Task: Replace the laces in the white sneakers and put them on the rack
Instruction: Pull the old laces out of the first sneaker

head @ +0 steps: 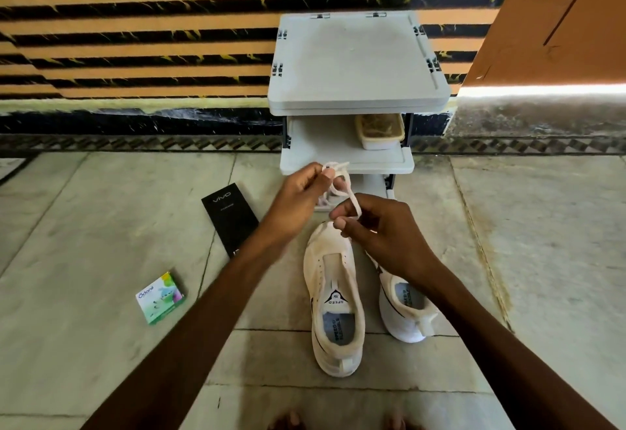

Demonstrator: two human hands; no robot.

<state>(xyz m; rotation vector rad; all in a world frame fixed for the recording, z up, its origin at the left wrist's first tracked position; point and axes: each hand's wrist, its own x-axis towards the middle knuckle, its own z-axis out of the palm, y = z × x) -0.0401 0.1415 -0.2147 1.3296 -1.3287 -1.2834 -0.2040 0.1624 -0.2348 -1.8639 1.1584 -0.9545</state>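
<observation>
Above two laceless white sneakers (pixel 333 297) on the floor, both hands hold one white shoelace (pixel 342 185). Left hand (pixel 298 199) pinches its far end — right hand (pixel 376 226) pinches the near part.

Black box (pixel 230 218) reads "vivo", and the green packet (pixel 161 297) says "Odonil". On the nearer sneaker (pixel 318 260), the tongue shows "SPEED" and the insole "SPEED FLEXIBLE".

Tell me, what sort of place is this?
Probably a home entryway or porch: a small grey shoe rack against a striped wall, white sneakers on the tiled floor.
</observation>
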